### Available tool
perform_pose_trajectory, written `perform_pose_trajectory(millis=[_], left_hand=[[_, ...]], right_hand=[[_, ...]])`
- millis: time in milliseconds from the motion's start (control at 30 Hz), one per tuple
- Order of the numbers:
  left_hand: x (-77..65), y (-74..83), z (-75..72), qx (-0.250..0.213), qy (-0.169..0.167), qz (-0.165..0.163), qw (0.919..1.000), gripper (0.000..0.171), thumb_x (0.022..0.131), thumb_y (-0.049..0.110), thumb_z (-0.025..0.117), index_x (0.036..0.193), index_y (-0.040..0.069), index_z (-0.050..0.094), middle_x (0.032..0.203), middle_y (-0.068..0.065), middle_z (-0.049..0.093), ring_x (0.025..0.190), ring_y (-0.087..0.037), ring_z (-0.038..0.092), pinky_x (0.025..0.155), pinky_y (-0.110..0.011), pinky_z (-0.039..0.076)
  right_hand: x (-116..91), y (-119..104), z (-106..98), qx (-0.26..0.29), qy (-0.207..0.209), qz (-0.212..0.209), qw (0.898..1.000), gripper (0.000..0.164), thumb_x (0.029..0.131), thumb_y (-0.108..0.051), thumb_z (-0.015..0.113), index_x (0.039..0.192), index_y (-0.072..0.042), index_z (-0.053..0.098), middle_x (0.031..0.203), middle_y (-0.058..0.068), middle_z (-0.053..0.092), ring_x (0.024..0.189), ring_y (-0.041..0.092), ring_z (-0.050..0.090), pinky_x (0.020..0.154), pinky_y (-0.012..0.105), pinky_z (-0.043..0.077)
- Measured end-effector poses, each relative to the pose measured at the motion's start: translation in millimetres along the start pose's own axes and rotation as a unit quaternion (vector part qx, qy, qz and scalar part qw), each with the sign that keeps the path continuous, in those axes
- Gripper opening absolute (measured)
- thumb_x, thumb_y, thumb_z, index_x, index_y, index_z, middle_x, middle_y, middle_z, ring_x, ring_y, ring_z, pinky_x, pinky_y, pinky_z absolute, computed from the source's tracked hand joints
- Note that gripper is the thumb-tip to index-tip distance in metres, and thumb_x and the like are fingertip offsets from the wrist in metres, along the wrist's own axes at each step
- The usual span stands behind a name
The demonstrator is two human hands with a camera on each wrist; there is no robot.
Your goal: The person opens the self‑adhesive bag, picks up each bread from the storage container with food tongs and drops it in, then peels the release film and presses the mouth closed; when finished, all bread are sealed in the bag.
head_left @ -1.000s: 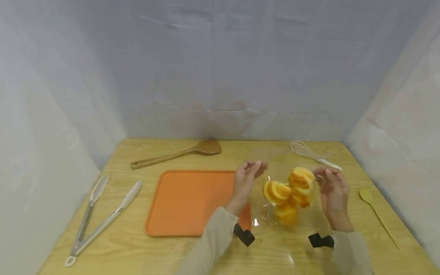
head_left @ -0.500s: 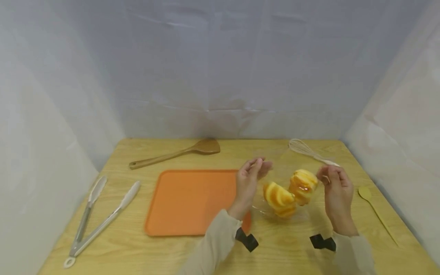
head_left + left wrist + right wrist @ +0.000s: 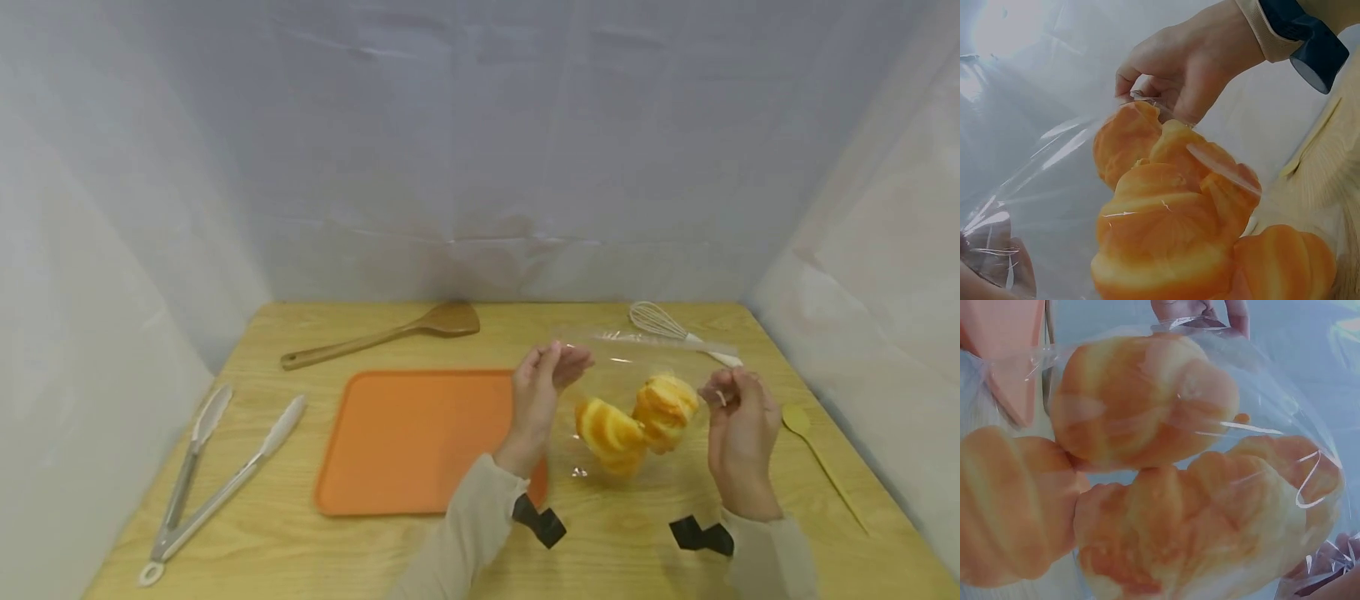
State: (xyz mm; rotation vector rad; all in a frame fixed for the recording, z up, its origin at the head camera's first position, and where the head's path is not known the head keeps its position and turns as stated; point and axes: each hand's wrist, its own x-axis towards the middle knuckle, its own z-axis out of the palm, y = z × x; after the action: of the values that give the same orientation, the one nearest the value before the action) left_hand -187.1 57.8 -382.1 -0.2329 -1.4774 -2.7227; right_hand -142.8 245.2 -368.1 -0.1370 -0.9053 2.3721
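Observation:
Both hands hold up a clear plastic bag (image 3: 645, 342) with several golden bread rolls (image 3: 609, 433) inside. My left hand (image 3: 534, 400) pinches the bag's left side between thumb and fingers. At the opposite side, my right hand (image 3: 745, 442) pinches the film, its thumb and fingertips bent on it. Between the hands the rolls hang bunched together; the head view shows two clumps. Close up in the left wrist view, rolls (image 3: 1160, 244) press against the shiny film. The right wrist view shows a roll (image 3: 1141, 400) above other rolls, all behind creased plastic.
An orange tray (image 3: 420, 442) lies left of the bag, partly under the left forearm. Open tongs (image 3: 210, 500) lie farther left. Along the back are a wooden spatula (image 3: 390, 333) and a white whisk (image 3: 667, 323). A yellow spoon (image 3: 825, 467) lies at right.
The rolls have shifted and bunched up, and the lower one seen earlier is tucked behind. The bag's top edge now stands out behind them. My right hand has moved slightly right.

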Motion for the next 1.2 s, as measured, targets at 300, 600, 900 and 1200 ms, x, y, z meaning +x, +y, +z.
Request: perform_pose_trajectory(millis=[300,600,900,1200], left_hand=[[-3.2,1.8,2.6,0.001,-0.016,-0.005,0.9999,0.033,0.103,0.014,0.047,0.119,-0.012,0.058,0.102,-0.007,0.076,0.085,-0.003,0.071,0.088,-0.026,0.057],[-3.8,6.3,8.4,-0.016,0.002,-0.016,0.9998,0.026,0.099,0.017,0.051,0.096,0.002,0.071,0.084,0.007,0.076,0.076,-0.006,0.071,0.078,-0.023,0.058],[2.8,9.5,7.6,0.018,0.069,0.005,0.9974,0.026,0.097,0.022,0.060,0.087,0.001,0.072,0.078,-0.001,0.075,0.066,-0.008,0.071,0.070,-0.025,0.060],[-5.1,-3.7,0.0,0.062,-0.011,0.025,0.9977,0.029,0.099,0.009,0.053,0.118,-0.012,0.062,0.115,-0.028,0.067,0.093,-0.007,0.071,0.096,-0.038,0.055]], right_hand=[[2.3,-0.8,-2.1,-0.066,0.023,0.003,0.998,0.024,0.099,-0.007,0.052,0.077,-0.001,0.059,0.066,0.006,0.061,0.059,0.015,0.055,0.057,0.022,0.051],[8.6,-2.2,0.3,-0.064,0.055,-0.006,0.996,0.025,0.096,0.000,0.051,0.073,-0.001,0.060,0.060,0.005,0.058,0.055,0.014,0.054,0.053,0.021,0.050],[6.8,-2.0,3.4,-0.052,0.055,-0.011,0.997,0.030,0.095,0.003,0.048,0.068,0.000,0.059,0.058,0.005,0.056,0.052,0.015,0.052,0.052,0.021,0.049],[9.4,0.3,2.0,-0.051,0.045,-0.014,0.998,0.022,0.096,-0.003,0.053,0.076,-0.002,0.060,0.064,0.005,0.058,0.057,0.014,0.053,0.055,0.021,0.050]])
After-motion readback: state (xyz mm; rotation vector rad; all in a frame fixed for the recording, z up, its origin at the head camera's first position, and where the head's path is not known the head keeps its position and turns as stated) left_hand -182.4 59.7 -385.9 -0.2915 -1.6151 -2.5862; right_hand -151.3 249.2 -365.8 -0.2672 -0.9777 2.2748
